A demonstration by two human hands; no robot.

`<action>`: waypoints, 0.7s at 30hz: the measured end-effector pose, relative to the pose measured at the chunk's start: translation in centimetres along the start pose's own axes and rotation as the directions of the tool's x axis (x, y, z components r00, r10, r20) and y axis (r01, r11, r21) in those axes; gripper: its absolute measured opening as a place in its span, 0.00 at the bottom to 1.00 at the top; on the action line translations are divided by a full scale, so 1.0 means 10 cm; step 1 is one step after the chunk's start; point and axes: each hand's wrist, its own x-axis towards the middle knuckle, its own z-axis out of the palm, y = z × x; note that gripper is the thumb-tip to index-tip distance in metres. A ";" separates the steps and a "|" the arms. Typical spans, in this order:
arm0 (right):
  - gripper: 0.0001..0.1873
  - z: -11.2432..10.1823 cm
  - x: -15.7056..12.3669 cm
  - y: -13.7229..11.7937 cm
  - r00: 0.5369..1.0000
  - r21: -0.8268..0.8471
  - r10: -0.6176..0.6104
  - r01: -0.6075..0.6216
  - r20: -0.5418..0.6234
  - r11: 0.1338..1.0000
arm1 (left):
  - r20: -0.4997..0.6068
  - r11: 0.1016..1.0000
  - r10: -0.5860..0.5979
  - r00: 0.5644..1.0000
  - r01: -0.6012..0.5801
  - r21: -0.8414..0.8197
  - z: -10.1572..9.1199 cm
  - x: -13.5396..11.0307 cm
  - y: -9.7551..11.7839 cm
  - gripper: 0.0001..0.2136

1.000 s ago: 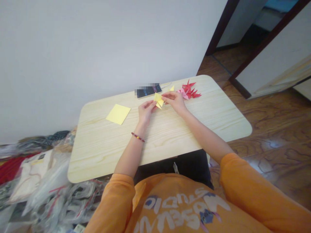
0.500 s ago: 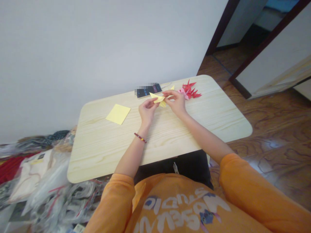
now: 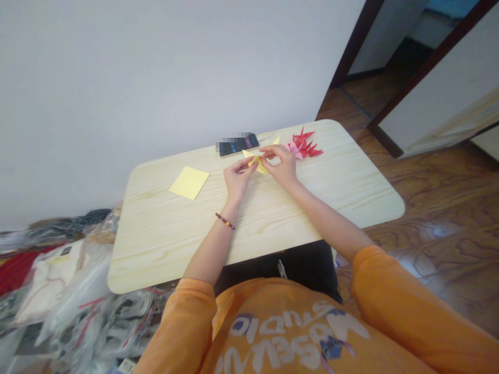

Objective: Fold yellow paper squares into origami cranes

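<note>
A folded yellow origami paper [image 3: 259, 165] is held up over the table between both my hands, with pointed flaps sticking out. My left hand [image 3: 236, 179] pinches its left side between thumb and fingers. On the other side, my right hand [image 3: 284, 166] grips the paper with thumb and forefinger, the fingertips of both hands close together. The fingers cover part of the folds. Just behind my right hand, another yellow pointed paper piece [image 3: 276, 141] shows. Red origami cranes [image 3: 307, 143] and a pink origami piece [image 3: 295, 149] lie to the right of it.
A flat stack of yellow square paper [image 3: 189, 183] lies left on the pale wooden table [image 3: 163, 239]. A phone [image 3: 238, 145] rests at the table's back edge by the wall [image 3: 156, 78]. Plastic-wrapped goods [image 3: 89, 301] are piled on the floor at left.
My fingertips have closed in nearer each other on the yellow paper, and its flaps sit at a different angle. The things on the table have stayed in place.
</note>
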 end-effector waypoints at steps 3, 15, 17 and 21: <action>0.06 0.02 -0.02 0.01 0.999 0.000 0.042 -0.042 -0.007 0.999 | -0.007 1.000 0.007 1.000 -0.006 0.027 0.01 -0.01 0.01 0.13; 0.16 0.07 0.10 0.12 0.900 0.553 0.338 -0.436 0.276 0.710 | 0.059 0.978 -0.125 0.990 0.133 -0.161 -0.06 0.06 0.01 0.14; 0.16 0.07 0.10 0.14 0.869 0.583 0.376 -0.494 0.321 0.645 | 0.084 0.969 -0.139 0.987 0.153 -0.196 -0.07 0.07 0.02 0.14; 0.17 0.05 0.09 0.11 0.818 0.564 0.429 -0.576 0.384 0.592 | 0.124 0.962 -0.145 0.982 0.169 -0.215 -0.08 0.08 0.01 0.14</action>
